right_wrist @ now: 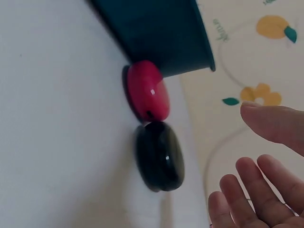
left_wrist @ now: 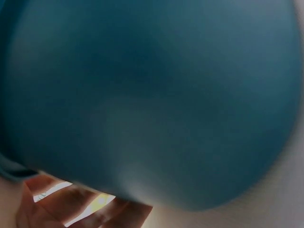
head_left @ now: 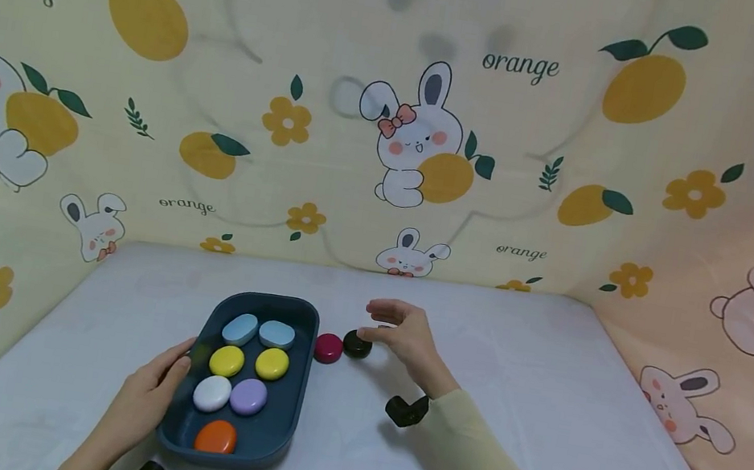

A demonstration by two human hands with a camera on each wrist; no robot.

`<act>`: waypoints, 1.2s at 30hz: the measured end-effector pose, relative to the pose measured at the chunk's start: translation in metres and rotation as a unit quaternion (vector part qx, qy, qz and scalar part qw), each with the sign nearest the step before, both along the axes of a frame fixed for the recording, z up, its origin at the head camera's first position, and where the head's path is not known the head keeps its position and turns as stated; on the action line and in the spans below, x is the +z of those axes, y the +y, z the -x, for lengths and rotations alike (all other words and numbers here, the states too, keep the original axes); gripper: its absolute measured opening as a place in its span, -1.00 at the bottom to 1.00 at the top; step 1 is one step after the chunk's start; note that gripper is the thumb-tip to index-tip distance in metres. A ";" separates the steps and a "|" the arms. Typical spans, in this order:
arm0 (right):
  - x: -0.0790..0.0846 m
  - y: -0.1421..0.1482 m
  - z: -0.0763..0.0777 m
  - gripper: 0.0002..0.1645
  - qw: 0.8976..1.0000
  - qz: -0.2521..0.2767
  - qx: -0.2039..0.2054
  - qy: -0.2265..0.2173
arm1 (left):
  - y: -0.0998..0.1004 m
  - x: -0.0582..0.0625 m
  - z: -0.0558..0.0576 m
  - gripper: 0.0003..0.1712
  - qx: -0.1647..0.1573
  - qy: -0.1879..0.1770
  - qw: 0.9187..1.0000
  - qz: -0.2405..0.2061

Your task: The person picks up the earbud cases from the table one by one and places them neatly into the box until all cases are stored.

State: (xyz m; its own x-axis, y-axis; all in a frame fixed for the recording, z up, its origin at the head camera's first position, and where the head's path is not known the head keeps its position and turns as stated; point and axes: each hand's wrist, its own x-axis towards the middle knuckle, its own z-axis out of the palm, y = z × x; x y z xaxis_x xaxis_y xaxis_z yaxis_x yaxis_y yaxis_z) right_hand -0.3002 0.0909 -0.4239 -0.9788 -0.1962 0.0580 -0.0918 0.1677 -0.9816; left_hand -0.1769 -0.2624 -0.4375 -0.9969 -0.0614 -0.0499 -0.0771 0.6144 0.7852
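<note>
My left hand [head_left: 143,389] grips the left side of a dark blue oblong tray [head_left: 284,408], thumb near the rim. The tray's outer wall [left_wrist: 152,104] fills most of the left wrist view, with fingers [left_wrist: 90,209] below it. Inside lie two light blue pieces [head_left: 277,335], two yellow ones [head_left: 226,361], a white [head_left: 212,393], a purple [head_left: 248,397] and an orange one [head_left: 216,436], all glossy and rounded. Just right of the tray sits a crimson piece [head_left: 328,348], beside a black one [head_left: 357,345]. My right hand [head_left: 408,341] hovers at the black piece, fingers apart, holding nothing.
A white cloth [head_left: 510,369] covers the table. Behind it and at both sides rises a yellow curtain [head_left: 348,36] printed with rabbits and oranges. Black wrist devices [head_left: 406,411] are worn on both arms.
</note>
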 end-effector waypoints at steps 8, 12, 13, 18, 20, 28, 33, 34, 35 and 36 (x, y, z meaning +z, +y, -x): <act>-0.011 0.001 0.007 -0.38 0.999 -0.029 0.033 -0.015 | 0.001 0.000 0.000 -0.33 0.003 -0.001 1.000 0.000; -0.015 0.001 0.009 -0.37 0.998 -0.036 0.042 -0.019 | 0.001 0.000 0.001 -0.33 0.002 0.000 1.000 0.000; -0.016 0.001 0.010 -0.37 0.998 -0.039 0.042 -0.020 | 0.001 0.000 0.001 -0.33 0.002 0.001 1.000 0.000; -0.022 0.000 0.013 -0.41 0.997 -0.064 0.039 -0.029 | 0.001 0.001 0.000 -0.33 0.001 0.003 1.000 0.000; -0.024 -0.001 0.013 -0.41 0.996 -0.074 0.034 -0.034 | 0.000 0.000 0.000 -0.33 0.000 0.003 1.000 -0.001; -0.026 -0.004 0.012 -0.42 0.996 -0.082 0.030 -0.036 | 0.000 0.000 -0.001 -0.33 -0.003 0.008 1.000 -0.003; -0.028 -0.007 0.014 -0.43 0.995 -0.091 0.029 -0.031 | 0.000 0.001 -0.001 -0.33 0.000 0.007 1.000 -0.004; -0.029 -0.007 0.014 -0.42 0.995 -0.094 0.029 -0.029 | 0.000 0.001 -0.001 -0.33 0.000 0.008 1.000 -0.004; -0.029 -0.007 0.015 -0.41 0.994 -0.097 0.030 -0.028 | 0.000 0.001 -0.001 -0.33 0.001 0.007 1.000 -0.005; -0.029 -0.008 0.015 -0.40 0.994 -0.101 0.031 -0.027 | 0.000 0.001 -0.001 -0.33 0.001 0.007 1.000 -0.005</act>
State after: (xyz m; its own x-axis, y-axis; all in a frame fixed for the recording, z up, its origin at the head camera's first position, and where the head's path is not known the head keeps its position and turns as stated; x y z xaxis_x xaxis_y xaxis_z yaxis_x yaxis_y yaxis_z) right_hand -0.3153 0.0833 -0.4533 -0.9651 -0.2585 -0.0410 -0.0562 0.3579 -0.9321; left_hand -0.1761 -0.2626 -0.4365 -0.9974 -0.0630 -0.0360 -0.0669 0.6065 0.7923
